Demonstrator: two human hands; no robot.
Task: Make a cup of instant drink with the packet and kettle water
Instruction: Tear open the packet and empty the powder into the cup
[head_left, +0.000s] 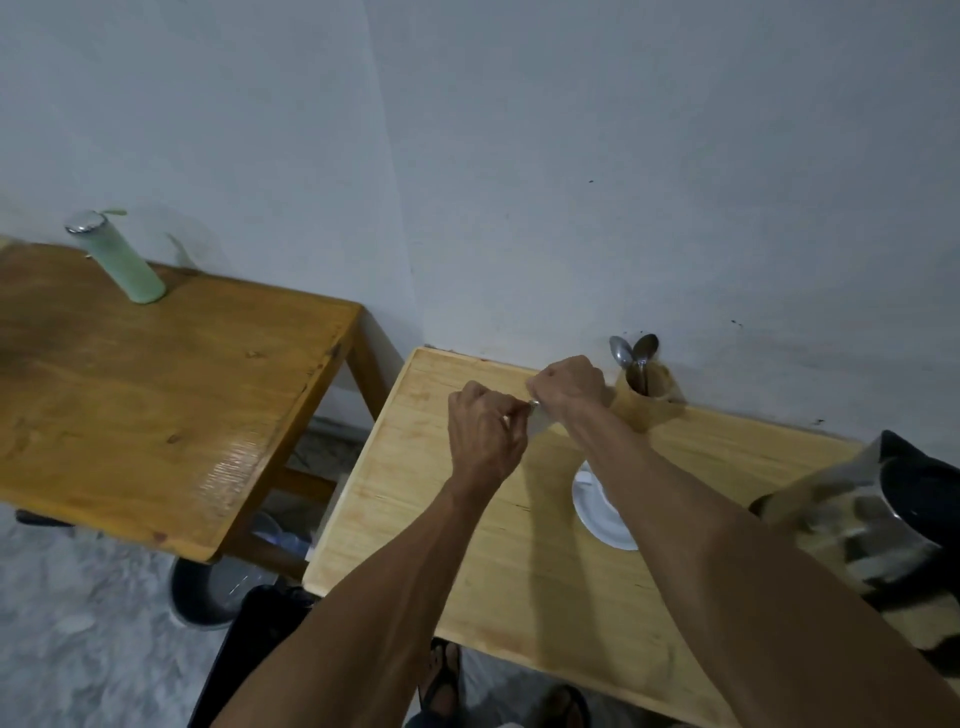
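Against the pale wall (571, 156) stand two wooden tables. One is the darker table (156, 405) on the left, with a green bottle (122, 260) upright near its back edge. Right of it is the lighter table (467, 545), over which both arms reach. At its right edge sits a steel kettle (852, 525) with a black lid, blurred and partly cut off by the frame. A white saucer (605, 512) lies near the table's middle, half hidden under the right forearm, and something white stands on it, mostly covered. At the back, touching the wall, a wooden holder (647, 402) carries two spoons (634, 353), bowls up. The left hand (485, 441) and right hand (569, 387) meet above the far part of the table, each pinching one end of a small pale packet (537, 418), fingers closed on it. It hangs between the hands, clear of the tabletop.
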